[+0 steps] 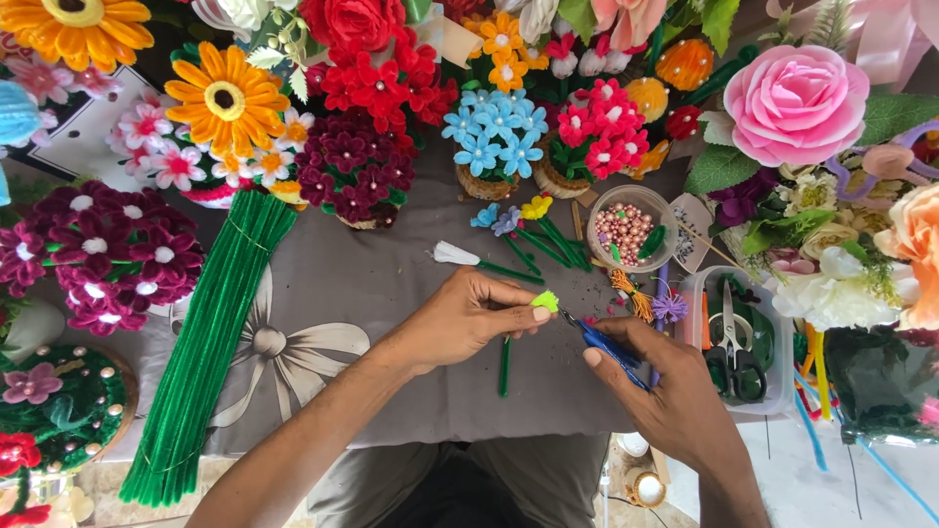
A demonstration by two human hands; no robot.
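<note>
A person's left hand (468,318) pinches a small lime-green pipe-cleaner bud (545,301) between thumb and fingertips, its green stem (505,367) hanging toward six o'clock below the palm. The right hand (675,391), at four o'clock from the bud, grips blue-handled pliers (606,344) whose tip points toward ten o'clock and meets the bud's base. The palm hides the stem's upper part, and the pliers' jaws are too small to make out. Bud and tool sit over a grey cloth (391,284) among pipe-cleaner bouquets.
</note>
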